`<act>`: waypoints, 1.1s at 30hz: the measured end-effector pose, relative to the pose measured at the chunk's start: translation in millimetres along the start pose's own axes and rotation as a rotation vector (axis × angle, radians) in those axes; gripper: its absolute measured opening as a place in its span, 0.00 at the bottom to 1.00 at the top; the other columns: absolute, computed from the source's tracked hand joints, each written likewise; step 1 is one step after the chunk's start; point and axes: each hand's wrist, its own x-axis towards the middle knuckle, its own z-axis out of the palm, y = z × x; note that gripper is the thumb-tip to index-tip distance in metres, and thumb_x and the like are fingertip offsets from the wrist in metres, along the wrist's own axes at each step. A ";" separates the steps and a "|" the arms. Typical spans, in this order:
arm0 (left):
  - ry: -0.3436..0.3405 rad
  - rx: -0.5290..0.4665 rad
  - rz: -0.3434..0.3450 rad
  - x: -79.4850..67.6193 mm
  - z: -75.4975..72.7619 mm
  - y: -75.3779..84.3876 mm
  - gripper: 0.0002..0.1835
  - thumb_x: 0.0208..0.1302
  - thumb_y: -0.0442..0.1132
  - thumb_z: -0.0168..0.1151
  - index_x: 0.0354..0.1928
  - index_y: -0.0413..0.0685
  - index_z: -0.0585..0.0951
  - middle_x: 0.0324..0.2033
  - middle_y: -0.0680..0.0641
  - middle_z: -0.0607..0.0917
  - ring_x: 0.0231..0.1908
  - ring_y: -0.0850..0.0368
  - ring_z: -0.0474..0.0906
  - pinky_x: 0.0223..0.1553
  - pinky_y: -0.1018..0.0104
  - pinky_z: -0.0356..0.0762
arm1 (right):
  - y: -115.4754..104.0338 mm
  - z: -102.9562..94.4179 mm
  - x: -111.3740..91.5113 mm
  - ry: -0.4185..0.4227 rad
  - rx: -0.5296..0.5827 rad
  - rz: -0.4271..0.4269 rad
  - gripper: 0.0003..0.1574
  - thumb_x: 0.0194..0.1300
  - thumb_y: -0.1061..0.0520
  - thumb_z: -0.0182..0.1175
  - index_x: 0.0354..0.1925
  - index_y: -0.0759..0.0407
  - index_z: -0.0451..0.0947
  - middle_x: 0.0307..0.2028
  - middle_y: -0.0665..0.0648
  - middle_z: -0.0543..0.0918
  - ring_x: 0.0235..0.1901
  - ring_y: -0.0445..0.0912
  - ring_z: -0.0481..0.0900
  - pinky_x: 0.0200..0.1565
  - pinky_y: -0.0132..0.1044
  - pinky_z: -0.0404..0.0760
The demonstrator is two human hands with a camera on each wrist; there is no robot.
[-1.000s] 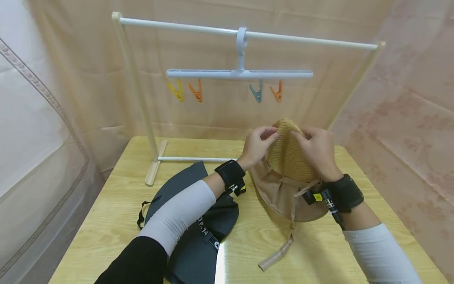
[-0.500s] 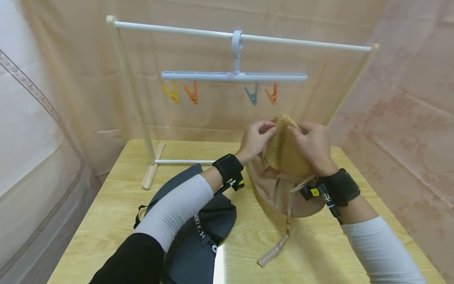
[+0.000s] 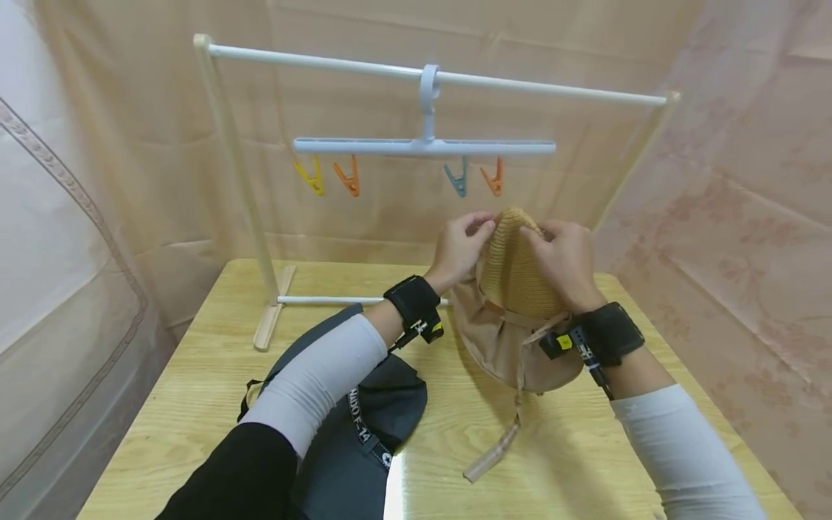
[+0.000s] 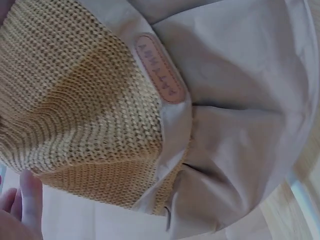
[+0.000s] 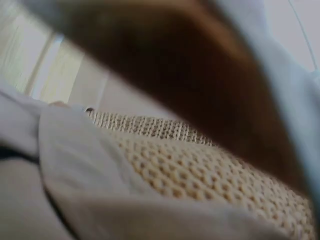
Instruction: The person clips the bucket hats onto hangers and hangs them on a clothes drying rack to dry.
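Raised slightly, the hat (image 3: 516, 282) leaves a gap below the clips (image 3: 497, 180).

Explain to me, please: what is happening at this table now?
A person has both hands on a tan hat with a knitted crown; the right hand and left hand grip opposite sides near its top. A dark fabric item lies on the table, partly under the left forearm. Above, a hanger with four clips hangs from the rack; the clips hold nothing.
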 end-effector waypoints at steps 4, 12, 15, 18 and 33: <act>-0.012 -0.057 -0.017 1.9 3.8 3.8 0.19 0.67 0.39 0.54 0.57 0.39 0.73 0.54 0.41 0.80 0.51 0.55 0.76 0.54 0.67 0.75 | 5.3 0.9 5.8 -0.009 -0.014 0.014 0.17 0.60 0.53 0.61 0.38 0.67 0.84 0.32 0.68 0.86 0.26 0.54 0.80 0.26 0.45 0.74; 0.012 -0.071 -0.052 8.4 4.4 8.8 0.27 0.67 0.39 0.54 0.65 0.37 0.62 0.61 0.39 0.72 0.57 0.51 0.71 0.58 0.63 0.71 | 6.7 1.6 19.1 -0.013 -0.011 0.030 0.17 0.61 0.52 0.60 0.38 0.67 0.84 0.33 0.68 0.86 0.26 0.53 0.79 0.25 0.42 0.72; -0.001 -0.078 -0.057 10.0 4.0 9.4 0.30 0.66 0.38 0.54 0.67 0.37 0.59 0.64 0.38 0.68 0.61 0.50 0.67 0.59 0.60 0.70 | 5.0 0.6 23.8 -0.021 0.001 0.052 0.18 0.62 0.52 0.59 0.39 0.67 0.83 0.36 0.68 0.86 0.30 0.54 0.80 0.29 0.44 0.75; -0.010 -0.086 -0.053 12.4 3.8 10.4 0.31 0.67 0.37 0.54 0.68 0.38 0.56 0.66 0.38 0.64 0.64 0.51 0.62 0.61 0.59 0.68 | 3.0 -1.1 29.0 -0.017 0.011 0.066 0.19 0.62 0.52 0.59 0.40 0.68 0.83 0.38 0.69 0.85 0.32 0.55 0.80 0.31 0.46 0.76; -0.059 -0.158 0.007 10.1 -5.0 51.3 0.32 0.66 0.26 0.47 0.70 0.37 0.48 0.63 0.32 0.65 0.64 0.44 0.60 0.64 0.54 0.63 | -2.7 -4.7 36.0 -0.094 0.061 0.041 0.21 0.64 0.50 0.58 0.44 0.66 0.81 0.41 0.69 0.84 0.30 0.53 0.77 0.27 0.37 0.69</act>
